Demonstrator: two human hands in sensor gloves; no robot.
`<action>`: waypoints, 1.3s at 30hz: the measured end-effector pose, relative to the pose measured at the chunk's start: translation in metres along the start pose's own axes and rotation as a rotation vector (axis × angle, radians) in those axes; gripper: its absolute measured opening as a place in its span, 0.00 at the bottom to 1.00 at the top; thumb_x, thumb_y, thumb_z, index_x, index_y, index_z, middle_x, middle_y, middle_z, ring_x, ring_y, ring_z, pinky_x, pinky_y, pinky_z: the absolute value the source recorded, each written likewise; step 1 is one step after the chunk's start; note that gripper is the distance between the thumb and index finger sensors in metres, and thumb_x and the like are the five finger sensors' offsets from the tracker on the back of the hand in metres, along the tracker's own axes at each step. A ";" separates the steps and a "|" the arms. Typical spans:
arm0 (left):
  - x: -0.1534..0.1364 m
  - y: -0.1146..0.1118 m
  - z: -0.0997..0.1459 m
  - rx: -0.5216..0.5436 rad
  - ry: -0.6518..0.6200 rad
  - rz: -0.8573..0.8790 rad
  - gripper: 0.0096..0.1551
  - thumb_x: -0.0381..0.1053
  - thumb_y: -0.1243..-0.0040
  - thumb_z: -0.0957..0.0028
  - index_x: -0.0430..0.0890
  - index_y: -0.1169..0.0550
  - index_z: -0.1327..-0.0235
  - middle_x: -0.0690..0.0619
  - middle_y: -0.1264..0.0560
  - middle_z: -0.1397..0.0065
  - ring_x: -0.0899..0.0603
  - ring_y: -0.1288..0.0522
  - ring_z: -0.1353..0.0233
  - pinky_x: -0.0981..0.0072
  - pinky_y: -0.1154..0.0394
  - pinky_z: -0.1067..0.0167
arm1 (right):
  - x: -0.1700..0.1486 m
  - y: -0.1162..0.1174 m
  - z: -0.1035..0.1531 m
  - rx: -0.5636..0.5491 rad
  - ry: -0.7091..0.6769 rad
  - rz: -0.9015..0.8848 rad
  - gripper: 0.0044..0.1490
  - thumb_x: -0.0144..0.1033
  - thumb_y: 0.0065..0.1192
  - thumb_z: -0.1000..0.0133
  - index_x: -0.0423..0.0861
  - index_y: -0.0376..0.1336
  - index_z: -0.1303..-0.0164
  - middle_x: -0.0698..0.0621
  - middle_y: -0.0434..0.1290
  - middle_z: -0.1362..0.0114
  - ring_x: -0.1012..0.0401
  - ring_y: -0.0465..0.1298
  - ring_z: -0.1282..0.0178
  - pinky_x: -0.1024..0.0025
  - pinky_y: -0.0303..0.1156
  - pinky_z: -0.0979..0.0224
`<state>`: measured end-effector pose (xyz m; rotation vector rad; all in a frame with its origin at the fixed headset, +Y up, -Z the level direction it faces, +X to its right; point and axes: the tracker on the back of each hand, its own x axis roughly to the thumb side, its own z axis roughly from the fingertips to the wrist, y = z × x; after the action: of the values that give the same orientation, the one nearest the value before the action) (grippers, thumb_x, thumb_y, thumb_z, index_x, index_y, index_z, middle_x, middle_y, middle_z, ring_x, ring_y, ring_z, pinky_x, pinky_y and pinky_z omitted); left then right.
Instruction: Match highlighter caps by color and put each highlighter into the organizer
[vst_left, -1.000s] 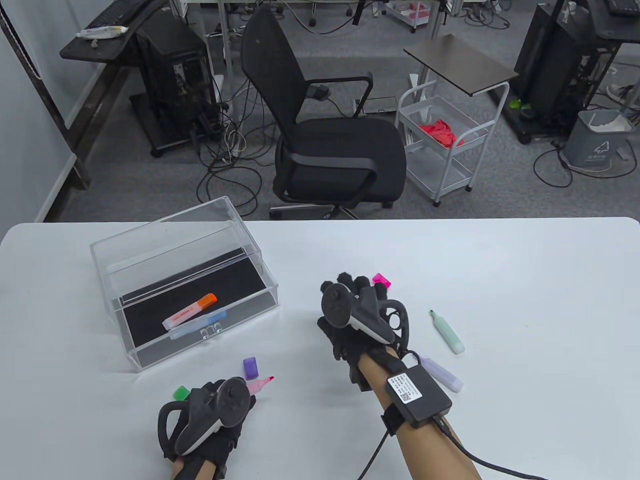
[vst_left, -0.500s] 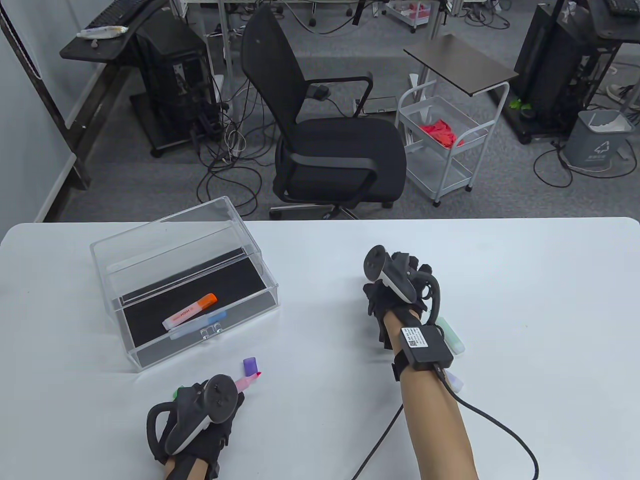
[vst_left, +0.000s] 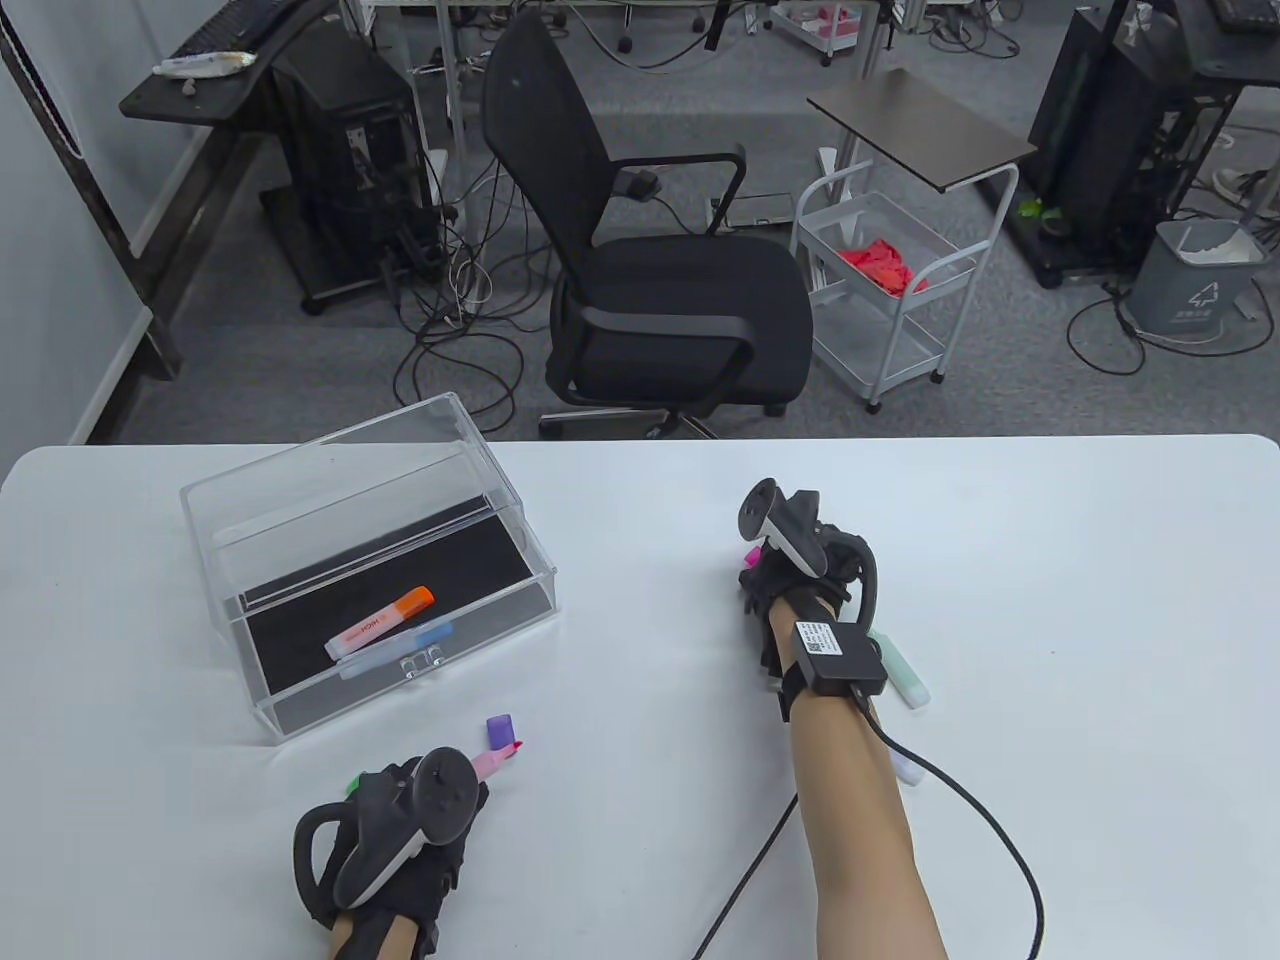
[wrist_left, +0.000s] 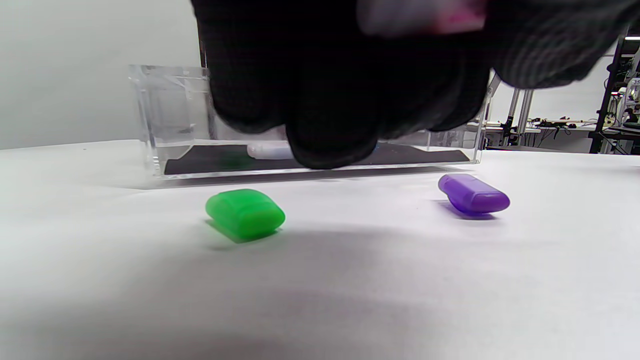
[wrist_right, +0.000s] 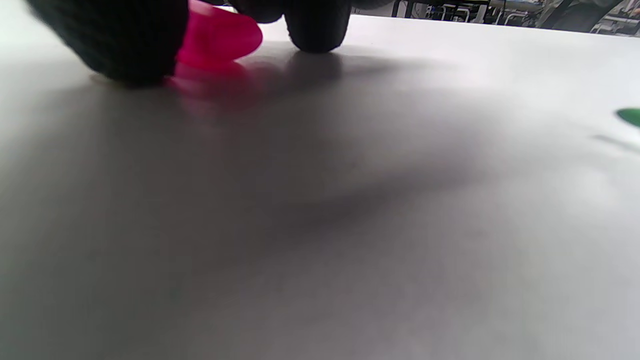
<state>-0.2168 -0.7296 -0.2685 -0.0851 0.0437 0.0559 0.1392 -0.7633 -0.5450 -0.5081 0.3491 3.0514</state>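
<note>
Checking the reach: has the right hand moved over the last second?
Yes. The right hand went farther from the organizer, onto the pink cap.

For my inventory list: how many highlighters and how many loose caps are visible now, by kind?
Highlighters: 5, orange and blue in the organizer, pink in the left hand, green, purple
Loose caps: 3, green, purple, pink
Total: 8

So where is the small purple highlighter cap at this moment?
The small purple highlighter cap lies on the white table, in the table view's lower left, just in front of the clear acrylic organizer and beside the pink highlighter tip held by the left hand.
</note>
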 end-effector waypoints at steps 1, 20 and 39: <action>0.000 0.000 0.000 -0.001 0.000 -0.001 0.31 0.69 0.47 0.54 0.58 0.26 0.39 0.65 0.20 0.52 0.52 0.15 0.51 0.56 0.19 0.43 | 0.001 0.000 0.000 0.004 0.003 0.000 0.47 0.52 0.70 0.56 0.54 0.55 0.27 0.48 0.61 0.20 0.48 0.52 0.16 0.33 0.41 0.20; -0.006 -0.003 -0.002 -0.020 0.015 0.027 0.31 0.69 0.47 0.54 0.58 0.26 0.39 0.65 0.20 0.52 0.52 0.15 0.51 0.56 0.19 0.43 | 0.015 -0.006 0.012 -0.016 -0.050 0.099 0.35 0.48 0.69 0.55 0.54 0.63 0.36 0.48 0.72 0.31 0.50 0.67 0.25 0.38 0.54 0.23; 0.002 -0.012 -0.005 -0.065 -0.022 0.022 0.31 0.69 0.48 0.53 0.58 0.27 0.39 0.65 0.20 0.52 0.52 0.15 0.51 0.56 0.19 0.43 | 0.013 -0.037 0.109 -0.034 -0.324 0.109 0.35 0.48 0.68 0.55 0.53 0.64 0.36 0.48 0.77 0.36 0.50 0.74 0.31 0.39 0.61 0.27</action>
<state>-0.2143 -0.7423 -0.2721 -0.1495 0.0208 0.0803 0.0952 -0.7028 -0.4567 0.0094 0.3198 3.1729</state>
